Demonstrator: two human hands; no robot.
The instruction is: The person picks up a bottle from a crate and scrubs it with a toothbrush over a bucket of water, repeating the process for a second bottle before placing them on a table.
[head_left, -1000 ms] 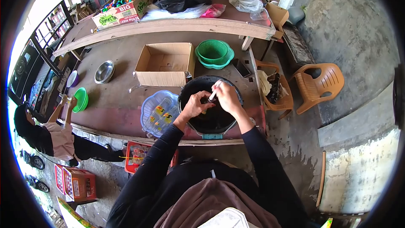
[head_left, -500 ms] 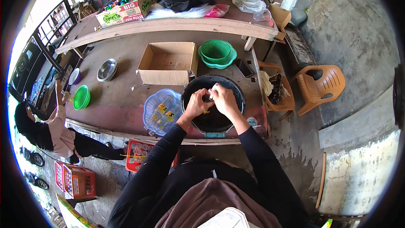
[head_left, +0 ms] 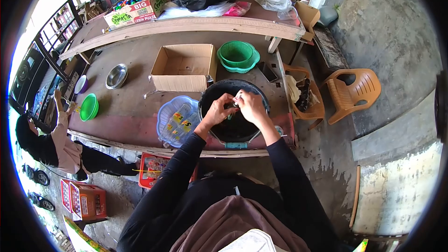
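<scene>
Above a round black tub (head_left: 232, 134) on the table, my left hand (head_left: 217, 113) and my right hand (head_left: 253, 108) meet with their fingers pinched together. A small item with pale and dark parts shows between the fingertips, too covered to name. Both hands seem to be on it. Just left of the tub stands a light-blue plastic basket (head_left: 163, 120), holding several clear plastic containers (head_left: 178, 117) with yellow labels. The tub's blue handle grip (head_left: 236, 145) hangs at its near side. Its dark inside is partly hidden by my hands.
Behind the tub are an open cardboard box (head_left: 183, 82), green baskets (head_left: 236, 54) and a phone (head_left: 268, 71). Farther left lie a metal bowl (head_left: 116, 76) and a green bowl (head_left: 89, 107), near another person (head_left: 60, 144). Plastic chairs (head_left: 353, 94) stand right; a red crate (head_left: 148, 181) sits below the table edge.
My fingers have shifted around the small item, and both hands stay close together over the tub. The view has moved slightly. The other person's raised arm has moved a little.
</scene>
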